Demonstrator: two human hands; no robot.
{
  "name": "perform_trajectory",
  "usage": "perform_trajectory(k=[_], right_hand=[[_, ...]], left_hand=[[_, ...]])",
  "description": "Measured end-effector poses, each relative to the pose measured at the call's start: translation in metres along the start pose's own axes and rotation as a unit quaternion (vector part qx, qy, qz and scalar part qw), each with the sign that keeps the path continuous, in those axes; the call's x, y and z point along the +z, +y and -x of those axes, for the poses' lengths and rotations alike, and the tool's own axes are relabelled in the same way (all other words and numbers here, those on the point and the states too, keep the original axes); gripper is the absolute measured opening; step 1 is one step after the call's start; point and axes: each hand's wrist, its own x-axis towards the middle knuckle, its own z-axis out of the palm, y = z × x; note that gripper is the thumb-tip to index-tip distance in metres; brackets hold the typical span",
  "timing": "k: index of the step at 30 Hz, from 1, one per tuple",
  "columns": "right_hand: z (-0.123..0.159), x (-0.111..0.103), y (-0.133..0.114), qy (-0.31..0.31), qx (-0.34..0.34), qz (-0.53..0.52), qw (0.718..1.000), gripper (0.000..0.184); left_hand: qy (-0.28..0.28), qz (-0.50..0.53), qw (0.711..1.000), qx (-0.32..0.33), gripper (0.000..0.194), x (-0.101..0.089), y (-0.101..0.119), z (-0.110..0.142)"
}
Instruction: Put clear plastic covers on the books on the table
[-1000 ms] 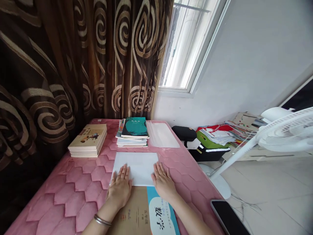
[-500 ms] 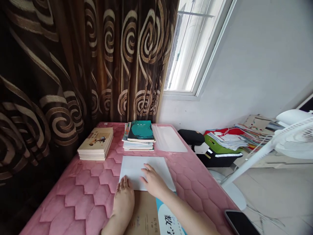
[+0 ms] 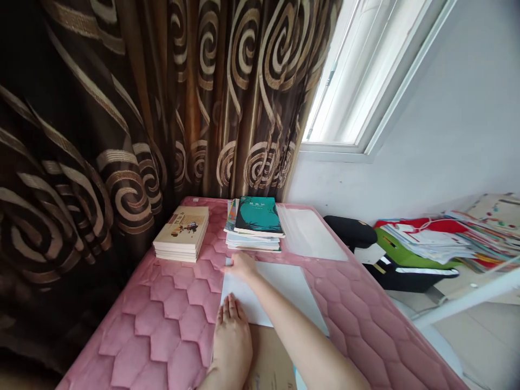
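1. Left hand (image 3: 233, 341) lies palm down, fingers extended and close together, at the near left part of the white sheet (image 3: 284, 292); it presses flat and grasps nothing.
2. Right hand (image 3: 241, 265) is at the far left corner of the white sheet, its forearm crossing above the sheet. A fingertip points left past the corner. Fingers partly bent; whether they pinch the edge, I cannot tell.
3. White sheet lies flat on the pink quilted cover (image 3: 182, 325), its near edge over the brown book (image 3: 268, 360). Forearm hides part of it.
4. Brown book extends toward the person, a blue strip showing beside the right forearm; its near end is out of view.
5. Beyond the sheet, 2 piles: cream books (image 3: 182, 233) at left, figures on the top cover; mixed books (image 3: 258, 216) at centre, topped by a teal and black cover.
6. Translucent sheets (image 3: 314, 233) lie flat just right of the mixed books.
7. Swirl-patterned brown curtain (image 3: 227, 108) hangs behind, window (image 3: 357, 70) to its right.
8. Off the right side: black case (image 3: 351, 230), green and black box (image 3: 406, 260) with papers on top, white pole (image 3: 471, 298) slanting nearer.
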Motion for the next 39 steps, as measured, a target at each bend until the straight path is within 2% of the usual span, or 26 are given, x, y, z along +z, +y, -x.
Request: perform_trajectory(k=[5,8,13,16,22,27,29,32,39], right_hand=[[-0.014,0.003,-0.006,0.033,0.027,0.011,0.999,0.042],[-0.002,0.008,-0.007,0.045,0.016,0.005,0.999,0.036],[0.019,0.011,-0.003,0.015,-0.002,-0.013,1.0,0.032],[0.011,0.008,-0.001,0.005,0.008,-0.006,1.0,0.034],[-0.025,0.002,-0.004,0.019,0.053,0.015,0.998,0.038],[-0.012,0.007,-0.005,0.028,0.035,0.005,0.999,0.031],[0.0,0.009,-0.002,0.017,0.014,-0.006,1.0,0.027],[0.01,0.01,0.003,-0.005,-0.007,-0.015,1.0,0.031],[-0.018,0.005,0.003,0.004,0.017,-0.003,1.0,0.03]], left_hand=[[-0.023,-0.004,1.0,0.006,0.052,-0.003,0.0,0.0],[-0.023,0.003,1.0,0.011,0.052,-0.003,0.0,0.0],[-0.017,-0.004,1.0,0.005,0.052,-0.001,0.001,0.0],[-0.002,-0.005,1.0,0.004,0.052,0.002,0.002,0.001],[0.059,-0.026,0.998,0.003,0.049,0.007,0.001,0.004],[0.05,-0.015,0.999,0.002,0.05,0.007,0.001,0.005],[0.042,-0.009,0.999,0.001,0.051,0.007,0.002,0.005],[0.031,0.0,1.0,-0.003,0.051,0.007,0.002,0.004],[0.019,0.016,1.0,-0.003,0.049,0.01,0.002,0.002]])
